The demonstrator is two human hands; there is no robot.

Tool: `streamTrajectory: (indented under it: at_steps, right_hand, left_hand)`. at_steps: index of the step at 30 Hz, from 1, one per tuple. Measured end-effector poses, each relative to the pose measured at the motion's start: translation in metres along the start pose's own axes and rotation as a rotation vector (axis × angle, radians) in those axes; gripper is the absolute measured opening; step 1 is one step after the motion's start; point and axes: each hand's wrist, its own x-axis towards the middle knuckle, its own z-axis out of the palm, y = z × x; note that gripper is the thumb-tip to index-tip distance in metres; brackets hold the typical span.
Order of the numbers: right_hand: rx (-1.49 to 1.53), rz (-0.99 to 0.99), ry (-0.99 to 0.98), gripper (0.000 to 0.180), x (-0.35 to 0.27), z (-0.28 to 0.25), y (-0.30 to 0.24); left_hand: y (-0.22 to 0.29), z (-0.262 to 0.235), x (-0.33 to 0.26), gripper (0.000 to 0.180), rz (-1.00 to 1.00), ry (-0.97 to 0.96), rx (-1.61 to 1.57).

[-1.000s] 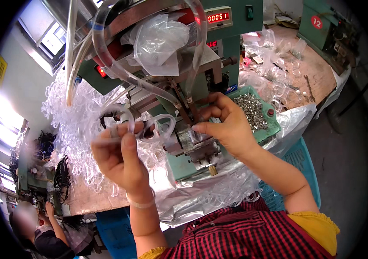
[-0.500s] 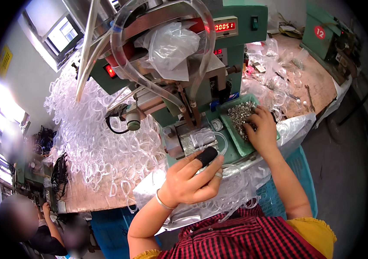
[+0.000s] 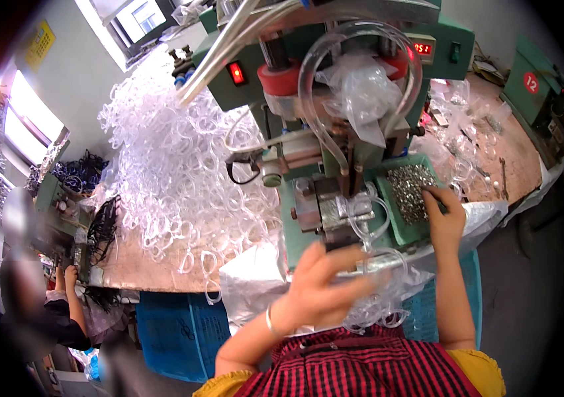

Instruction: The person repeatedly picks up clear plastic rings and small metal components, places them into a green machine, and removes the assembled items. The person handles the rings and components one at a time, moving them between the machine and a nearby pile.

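Note:
My left hand [image 3: 327, 286], smeared by motion, is in front of the press with its fingers spread and nothing visible in them. My right hand [image 3: 446, 215] is at the right side of a green tray [image 3: 401, 228], its bent fingertips against a heap of small shiny metal parts [image 3: 412, 193]. Whatever those fingers pinch is too small to make out. A clear plastic tube loop [image 3: 382, 223] lies at the metal fixture [image 3: 335, 213] under the press head. More clear loops [image 3: 388, 317] hang at the table's front edge, beside my left hand.
A green press [image 3: 447, 46] with a clear hose stands ahead. Clear tube loops [image 3: 183, 159] are heaped on the left of the table. Blue crates [image 3: 183, 334] stand below. A wrench [image 3: 503, 177] lies at the right. Another person's arm [image 3: 75, 301] shows at far left.
My left hand has drawn back from the fixture and its fingers have spread. My right hand has shifted from over the metal parts to their right side. The whole view has swung left.

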Motion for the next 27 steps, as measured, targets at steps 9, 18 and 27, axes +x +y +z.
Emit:
streamTrajectory:
  at_steps: [9,18,27]
  right_hand:
    - [0.108,0.028,-0.123,0.016,-0.012,0.024,-0.022]
    - [0.154,0.077,-0.123,0.017,-0.013,0.011,0.001]
    - [0.060,0.067,-0.062,0.013,-0.036,-0.040,0.012]
  left_hand:
    - [0.050,-0.021,0.011,0.012,-0.245,-0.020,-1.421]
    - [0.007,-0.109,-0.030,0.014,-0.350,0.455,-0.621]
    - [-0.104,-0.080,-0.225,0.039,-1.332,0.006,0.840]
